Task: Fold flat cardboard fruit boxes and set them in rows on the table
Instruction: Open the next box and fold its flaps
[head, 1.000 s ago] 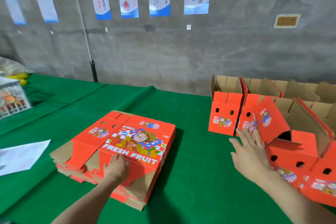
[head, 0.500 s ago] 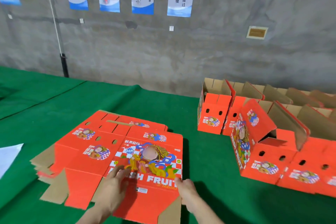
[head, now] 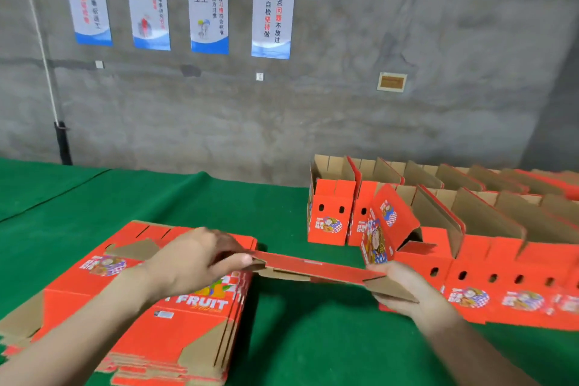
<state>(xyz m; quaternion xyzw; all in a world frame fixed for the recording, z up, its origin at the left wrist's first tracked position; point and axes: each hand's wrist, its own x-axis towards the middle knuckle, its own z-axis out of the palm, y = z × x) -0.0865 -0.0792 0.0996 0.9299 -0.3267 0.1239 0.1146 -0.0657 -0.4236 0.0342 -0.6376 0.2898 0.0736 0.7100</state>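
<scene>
Left hand, right hand: apart, pinch grips

Printed in white on the topmost flat red cardboard box, "FRUIT"; on the rightmost blue-and-white wall poster, "一点问题不放过".

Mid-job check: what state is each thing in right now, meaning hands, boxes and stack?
left hand: pinches the left end of the lifted box.
right hand: grips its right end.
lifted box: flat, unfolded, held edge-on above the table.
stack: flat boxes, lying on the table.
folded boxes: upright, tops open, in two rows at right.
</scene>
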